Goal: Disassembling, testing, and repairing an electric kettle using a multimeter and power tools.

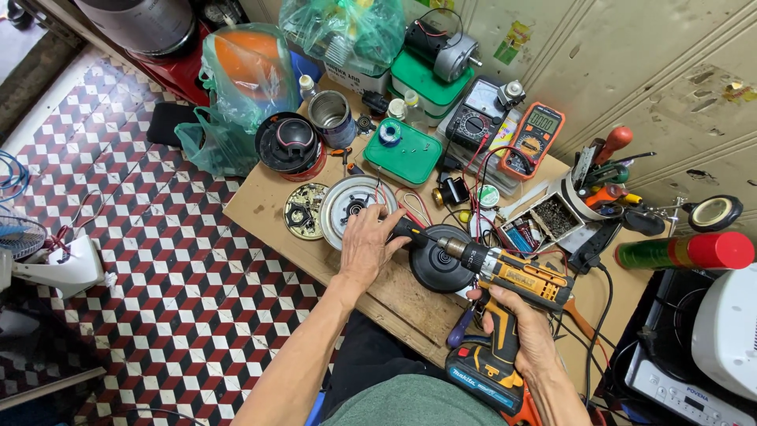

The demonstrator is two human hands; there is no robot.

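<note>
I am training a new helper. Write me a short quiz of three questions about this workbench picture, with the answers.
1. True or false: the right hand holds the cordless drill.
2. Which part does the drill bit point at?
A. the black round motor housing
B. the green plastic box
C. the orange multimeter
3. Fill in: the left hand rests beside the black housing, on the edge of the silver round ____.

Key: 1 true; 2 A; 3 plate.

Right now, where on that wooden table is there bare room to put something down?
Bare wood shows at the wooden table's left corner, beside the round brass-coloured disc, and along the near edge below the left hand. Everything behind the black round housing is crowded.
</note>
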